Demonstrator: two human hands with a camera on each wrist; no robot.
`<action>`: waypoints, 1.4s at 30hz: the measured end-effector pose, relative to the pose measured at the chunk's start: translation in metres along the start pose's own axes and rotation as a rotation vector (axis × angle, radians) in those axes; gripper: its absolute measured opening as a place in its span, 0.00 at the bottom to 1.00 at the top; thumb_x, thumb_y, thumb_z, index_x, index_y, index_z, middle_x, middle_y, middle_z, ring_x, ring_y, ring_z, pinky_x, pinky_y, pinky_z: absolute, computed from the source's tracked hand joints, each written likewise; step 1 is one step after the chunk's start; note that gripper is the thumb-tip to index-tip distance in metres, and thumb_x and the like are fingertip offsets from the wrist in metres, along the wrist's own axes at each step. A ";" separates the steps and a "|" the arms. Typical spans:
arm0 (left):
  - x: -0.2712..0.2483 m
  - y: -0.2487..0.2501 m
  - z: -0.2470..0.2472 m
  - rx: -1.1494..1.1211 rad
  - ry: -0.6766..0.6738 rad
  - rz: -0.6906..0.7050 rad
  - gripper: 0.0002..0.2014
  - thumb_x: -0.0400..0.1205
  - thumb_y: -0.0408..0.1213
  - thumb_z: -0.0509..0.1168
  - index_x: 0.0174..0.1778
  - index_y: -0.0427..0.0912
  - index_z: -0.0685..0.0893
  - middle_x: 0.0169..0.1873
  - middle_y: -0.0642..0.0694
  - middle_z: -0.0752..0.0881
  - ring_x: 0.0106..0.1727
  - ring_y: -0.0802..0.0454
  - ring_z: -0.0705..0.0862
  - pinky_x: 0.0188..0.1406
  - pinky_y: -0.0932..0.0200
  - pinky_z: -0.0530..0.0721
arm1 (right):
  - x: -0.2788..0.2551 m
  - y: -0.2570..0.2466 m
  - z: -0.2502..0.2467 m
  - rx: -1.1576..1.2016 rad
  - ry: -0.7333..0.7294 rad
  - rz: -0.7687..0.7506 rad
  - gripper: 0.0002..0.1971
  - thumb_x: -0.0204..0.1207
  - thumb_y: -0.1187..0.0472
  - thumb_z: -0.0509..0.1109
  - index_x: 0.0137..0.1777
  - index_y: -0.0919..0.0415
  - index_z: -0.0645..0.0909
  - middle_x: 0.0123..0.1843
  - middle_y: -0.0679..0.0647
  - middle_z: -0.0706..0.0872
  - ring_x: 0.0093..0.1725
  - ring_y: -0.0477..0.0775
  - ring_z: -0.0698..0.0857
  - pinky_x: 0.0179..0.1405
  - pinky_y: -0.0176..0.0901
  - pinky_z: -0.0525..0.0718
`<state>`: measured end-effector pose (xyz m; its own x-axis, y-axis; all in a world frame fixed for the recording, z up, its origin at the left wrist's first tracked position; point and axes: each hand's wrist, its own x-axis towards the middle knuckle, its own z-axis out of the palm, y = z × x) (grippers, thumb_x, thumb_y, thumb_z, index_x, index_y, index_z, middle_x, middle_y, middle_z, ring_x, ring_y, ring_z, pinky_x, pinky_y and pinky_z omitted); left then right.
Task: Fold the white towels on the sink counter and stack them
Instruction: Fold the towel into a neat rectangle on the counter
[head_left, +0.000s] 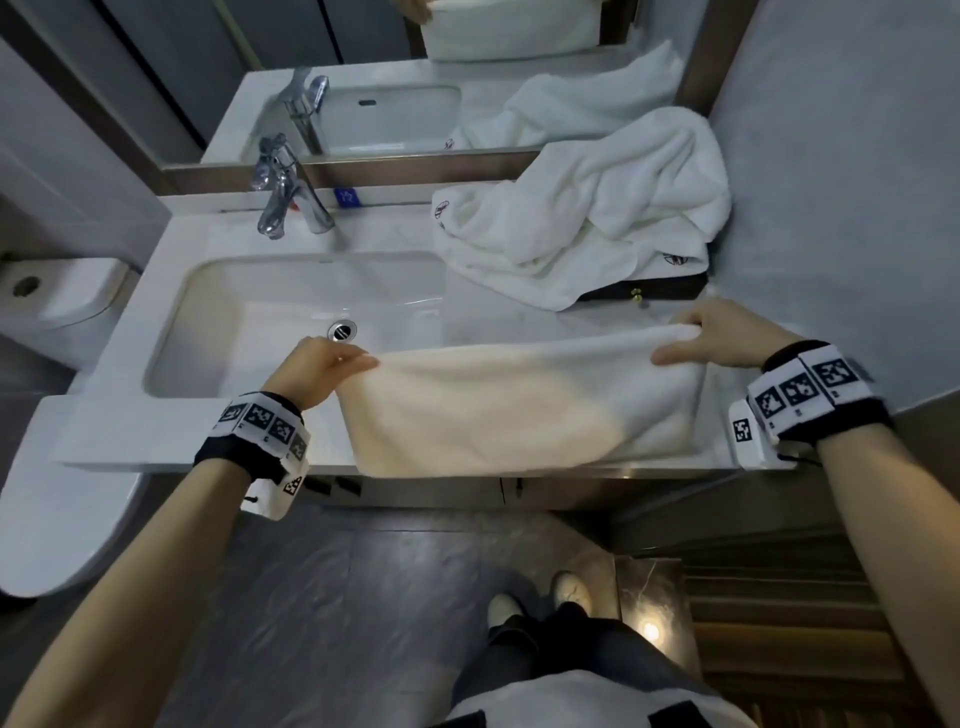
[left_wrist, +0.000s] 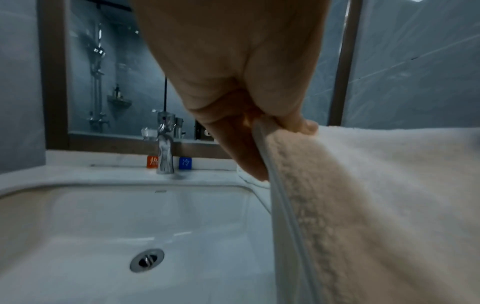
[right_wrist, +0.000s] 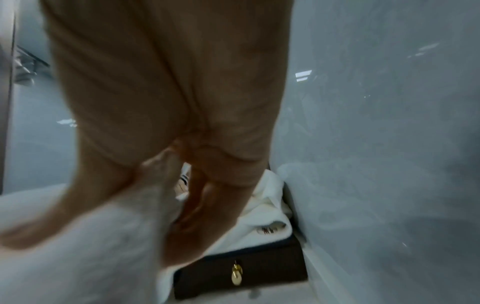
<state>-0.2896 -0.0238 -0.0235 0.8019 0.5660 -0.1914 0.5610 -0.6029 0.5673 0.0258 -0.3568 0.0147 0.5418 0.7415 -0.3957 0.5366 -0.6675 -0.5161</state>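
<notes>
A white towel (head_left: 519, 405) hangs stretched between my two hands above the counter's front edge, its lower part draped over the edge. My left hand (head_left: 332, 364) pinches its left top corner over the sink basin; the left wrist view shows thumb and fingers (left_wrist: 293, 121) clamped on the towel's (left_wrist: 376, 205) hem. My right hand (head_left: 706, 338) grips the right top corner, blurred in the right wrist view, where fingers (right_wrist: 197, 226) curl round the towel (right_wrist: 91, 257). A crumpled heap of white towels (head_left: 587, 218) lies at the back right of the counter.
The sink basin (head_left: 249, 332) with its drain (head_left: 342, 330) is at left, the chrome faucet (head_left: 283, 192) behind it. A dark box with a gold clasp (head_left: 644, 291) sits under the towel heap by the right wall. A mirror runs along the back; a toilet (head_left: 57, 306) stands left.
</notes>
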 end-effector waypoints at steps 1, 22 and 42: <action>0.001 0.007 -0.004 0.034 0.057 0.032 0.12 0.81 0.43 0.67 0.45 0.38 0.90 0.29 0.49 0.83 0.34 0.51 0.81 0.37 0.61 0.73 | 0.001 -0.002 -0.005 -0.008 0.089 -0.024 0.16 0.65 0.51 0.80 0.39 0.66 0.86 0.35 0.57 0.85 0.40 0.59 0.83 0.38 0.46 0.74; -0.078 0.003 0.111 0.638 -0.043 0.250 0.22 0.48 0.20 0.76 0.36 0.37 0.80 0.34 0.43 0.83 0.36 0.42 0.83 0.34 0.52 0.81 | -0.020 0.017 0.104 -0.561 -0.189 0.415 0.15 0.82 0.67 0.53 0.66 0.64 0.73 0.71 0.64 0.73 0.70 0.64 0.70 0.68 0.57 0.71; -0.018 0.059 0.179 0.595 -0.304 0.214 0.35 0.83 0.60 0.49 0.81 0.60 0.38 0.83 0.51 0.35 0.82 0.37 0.32 0.80 0.32 0.40 | -0.009 0.031 0.135 -0.371 -0.080 0.038 0.39 0.80 0.60 0.65 0.83 0.42 0.44 0.86 0.50 0.36 0.84 0.66 0.39 0.79 0.69 0.55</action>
<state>-0.2343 -0.1701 -0.1304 0.8806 0.2706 -0.3889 0.3320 -0.9380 0.0992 -0.0497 -0.3747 -0.1007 0.5215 0.7092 -0.4744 0.7228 -0.6626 -0.1961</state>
